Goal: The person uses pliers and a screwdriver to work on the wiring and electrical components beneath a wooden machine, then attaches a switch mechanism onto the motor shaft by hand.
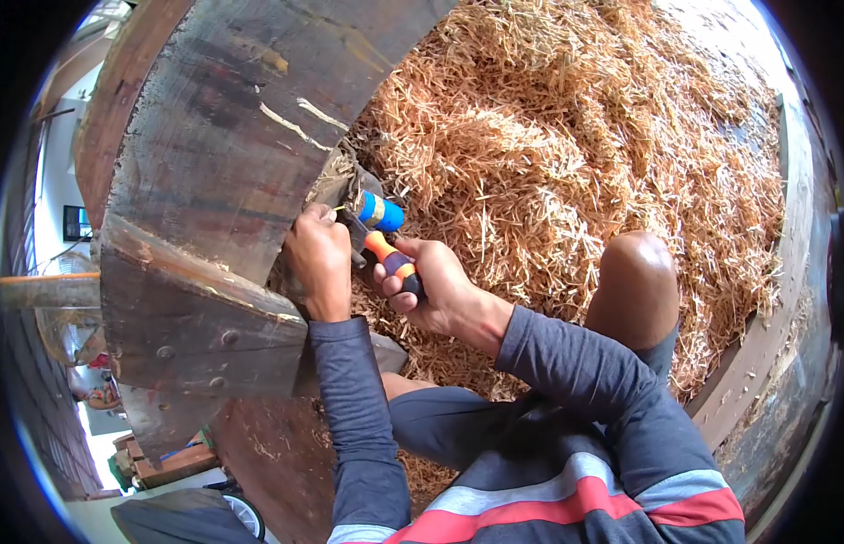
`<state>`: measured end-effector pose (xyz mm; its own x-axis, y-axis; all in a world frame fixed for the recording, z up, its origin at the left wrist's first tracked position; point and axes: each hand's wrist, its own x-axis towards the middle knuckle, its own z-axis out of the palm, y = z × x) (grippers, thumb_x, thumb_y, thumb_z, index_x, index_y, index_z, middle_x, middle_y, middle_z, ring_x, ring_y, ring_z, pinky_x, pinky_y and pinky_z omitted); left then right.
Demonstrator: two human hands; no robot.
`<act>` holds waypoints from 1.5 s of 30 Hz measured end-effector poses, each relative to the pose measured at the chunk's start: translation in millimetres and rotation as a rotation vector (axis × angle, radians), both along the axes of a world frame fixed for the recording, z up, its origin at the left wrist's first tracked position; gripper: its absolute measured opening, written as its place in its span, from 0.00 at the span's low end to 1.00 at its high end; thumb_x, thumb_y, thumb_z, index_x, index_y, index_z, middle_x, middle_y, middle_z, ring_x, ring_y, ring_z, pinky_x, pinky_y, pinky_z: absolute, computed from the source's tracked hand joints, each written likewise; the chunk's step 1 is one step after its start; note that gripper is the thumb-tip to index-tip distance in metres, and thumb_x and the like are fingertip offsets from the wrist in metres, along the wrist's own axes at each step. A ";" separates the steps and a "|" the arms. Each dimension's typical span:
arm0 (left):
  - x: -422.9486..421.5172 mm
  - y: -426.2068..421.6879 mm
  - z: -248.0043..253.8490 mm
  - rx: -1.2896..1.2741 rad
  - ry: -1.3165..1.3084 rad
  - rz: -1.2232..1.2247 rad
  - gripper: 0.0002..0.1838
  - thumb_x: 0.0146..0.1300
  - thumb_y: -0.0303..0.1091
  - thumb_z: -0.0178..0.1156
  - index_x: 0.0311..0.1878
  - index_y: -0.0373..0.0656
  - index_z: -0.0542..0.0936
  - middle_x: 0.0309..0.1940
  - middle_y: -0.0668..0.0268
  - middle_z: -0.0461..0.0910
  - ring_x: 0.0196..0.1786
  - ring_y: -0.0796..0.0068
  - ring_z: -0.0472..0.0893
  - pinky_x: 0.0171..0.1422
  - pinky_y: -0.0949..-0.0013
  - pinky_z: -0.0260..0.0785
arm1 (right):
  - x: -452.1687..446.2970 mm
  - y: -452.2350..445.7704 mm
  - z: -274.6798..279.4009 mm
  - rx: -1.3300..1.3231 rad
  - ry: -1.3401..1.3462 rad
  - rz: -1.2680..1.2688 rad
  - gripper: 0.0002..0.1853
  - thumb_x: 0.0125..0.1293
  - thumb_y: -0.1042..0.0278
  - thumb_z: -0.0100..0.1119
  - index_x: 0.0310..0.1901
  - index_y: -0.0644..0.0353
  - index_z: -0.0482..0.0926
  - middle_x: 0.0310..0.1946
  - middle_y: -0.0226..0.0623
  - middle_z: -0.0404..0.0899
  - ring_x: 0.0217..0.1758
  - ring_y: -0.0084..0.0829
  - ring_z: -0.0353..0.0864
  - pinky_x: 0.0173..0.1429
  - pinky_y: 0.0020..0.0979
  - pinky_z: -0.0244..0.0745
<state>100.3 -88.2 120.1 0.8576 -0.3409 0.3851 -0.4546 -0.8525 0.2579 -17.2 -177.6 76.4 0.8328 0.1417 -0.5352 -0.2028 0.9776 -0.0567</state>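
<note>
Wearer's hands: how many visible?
2: left hand, just left of the blue cylinder; right hand, wrapped around the orange-and-purple handle. Neither is fully hidden.

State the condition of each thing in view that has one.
Right hand: closed around handle.
Orange-and-dark handle: gripped, tilted.
Left hand: fingers bent, grip unclear.
Blue cylinder: outside both hands.
Wood shavings: loose, heaped.
Dark board: worn, streaked.
Sleeves: down.

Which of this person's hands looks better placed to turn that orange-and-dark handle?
Probably the right hand: it is wrapped around the orange-and-dark handle. The left hand is off it, beside the big wooden board and near the blue cylinder.
</note>
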 end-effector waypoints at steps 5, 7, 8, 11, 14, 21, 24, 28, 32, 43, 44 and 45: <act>-4.0 1.5 1.8 0.014 -0.004 -0.009 0.11 0.60 0.28 0.61 0.42 0.37 0.89 0.37 0.41 0.85 0.43 0.40 0.86 0.50 0.48 0.75 | -6.1 -6.4 -2.2 0.067 -0.188 0.156 0.12 0.71 0.58 0.58 0.43 0.58 0.72 0.24 0.32 0.74 0.14 0.17 0.68 0.10 0.19 0.53; -5.1 1.1 3.0 0.021 -0.014 -0.007 0.10 0.60 0.28 0.61 0.42 0.37 0.89 0.37 0.41 0.85 0.43 0.40 0.86 0.50 0.48 0.75 | -6.4 -8.5 -1.0 -0.190 -0.152 0.244 0.13 0.63 0.63 0.67 0.41 0.59 0.75 0.23 0.32 0.74 0.13 0.19 0.67 0.11 0.20 0.54; -5.4 0.2 3.2 0.028 -0.022 -0.006 0.10 0.60 0.28 0.62 0.42 0.36 0.89 0.36 0.41 0.85 0.42 0.40 0.85 0.49 0.48 0.75 | -9.6 -10.1 -0.1 -0.192 -0.151 0.240 0.13 0.63 0.63 0.67 0.41 0.59 0.75 0.23 0.32 0.74 0.13 0.19 0.67 0.11 0.20 0.54; -3.4 1.2 1.5 0.024 -0.018 -0.008 0.10 0.60 0.28 0.62 0.41 0.37 0.89 0.36 0.42 0.85 0.41 0.40 0.85 0.49 0.48 0.75 | -22.7 -17.9 24.7 -0.514 -0.056 0.145 0.12 0.65 0.62 0.67 0.37 0.63 0.80 0.27 0.35 0.79 0.17 0.23 0.72 0.16 0.27 0.61; -0.5 7.3 -1.5 0.047 -0.052 -0.070 0.13 0.61 0.29 0.60 0.45 0.37 0.88 0.35 0.40 0.85 0.41 0.41 0.87 0.47 0.48 0.77 | -13.9 -7.8 -1.8 -0.675 -0.167 0.124 0.13 0.72 0.59 0.61 0.41 0.62 0.79 0.29 0.36 0.80 0.18 0.23 0.72 0.16 0.27 0.61; -7.1 0.9 2.5 0.028 -0.021 -0.002 0.11 0.61 0.28 0.62 0.43 0.36 0.89 0.37 0.43 0.86 0.44 0.42 0.87 0.51 0.50 0.77 | -11.1 -6.0 -1.6 0.075 -0.183 0.041 0.13 0.79 0.57 0.50 0.47 0.58 0.74 0.32 0.32 0.75 0.24 0.18 0.70 0.16 0.17 0.57; -4.3 1.3 1.6 0.018 0.005 0.013 0.11 0.62 0.28 0.62 0.44 0.36 0.89 0.38 0.43 0.86 0.44 0.42 0.87 0.51 0.50 0.77 | -8.0 -2.7 0.7 -0.190 -0.198 0.099 0.09 0.75 0.63 0.58 0.44 0.60 0.75 0.32 0.32 0.75 0.25 0.19 0.72 0.16 0.19 0.57; -5.9 -0.3 4.2 0.020 0.015 0.013 0.11 0.62 0.29 0.62 0.44 0.35 0.89 0.38 0.41 0.85 0.44 0.41 0.86 0.51 0.49 0.76 | -12.7 -1.3 8.5 -0.367 -0.125 0.081 0.10 0.75 0.64 0.57 0.48 0.62 0.76 0.32 0.33 0.77 0.26 0.21 0.74 0.20 0.22 0.63; -3.1 5.3 0.7 0.075 0.000 -0.005 0.13 0.67 0.32 0.58 0.47 0.38 0.88 0.36 0.40 0.85 0.42 0.40 0.86 0.48 0.45 0.76 | -12.7 -1.9 12.3 -0.404 -0.054 0.118 0.14 0.79 0.60 0.50 0.53 0.62 0.75 0.33 0.34 0.78 0.26 0.21 0.74 0.22 0.22 0.65; -6.4 1.2 4.8 0.038 0.012 0.009 0.12 0.63 0.30 0.62 0.46 0.37 0.88 0.39 0.42 0.86 0.45 0.41 0.86 0.51 0.50 0.77 | -9.7 1.8 5.3 -0.301 -0.083 0.036 0.09 0.72 0.65 0.64 0.38 0.61 0.79 0.31 0.31 0.77 0.31 0.21 0.76 0.26 0.24 0.67; -6.8 1.5 4.8 0.035 0.011 0.010 0.12 0.63 0.30 0.62 0.46 0.37 0.88 0.39 0.42 0.86 0.45 0.41 0.86 0.51 0.50 0.77 | -10.0 1.5 7.6 -0.362 -0.048 0.029 0.09 0.73 0.64 0.64 0.38 0.61 0.80 0.31 0.32 0.77 0.31 0.21 0.77 0.27 0.25 0.68; -7.5 2.9 4.2 0.013 0.014 -0.008 0.12 0.64 0.29 0.61 0.47 0.36 0.88 0.40 0.42 0.86 0.45 0.41 0.86 0.51 0.50 0.76 | -9.0 2.6 6.4 -0.365 -0.051 0.035 0.09 0.73 0.64 0.64 0.38 0.61 0.80 0.31 0.32 0.77 0.31 0.21 0.77 0.27 0.25 0.68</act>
<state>92.8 -85.3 124.3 0.8599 -0.3527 0.3689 -0.4580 -0.8522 0.2528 -26.1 -175.0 82.9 0.8579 -0.0223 -0.5133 -0.2233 0.8836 -0.4115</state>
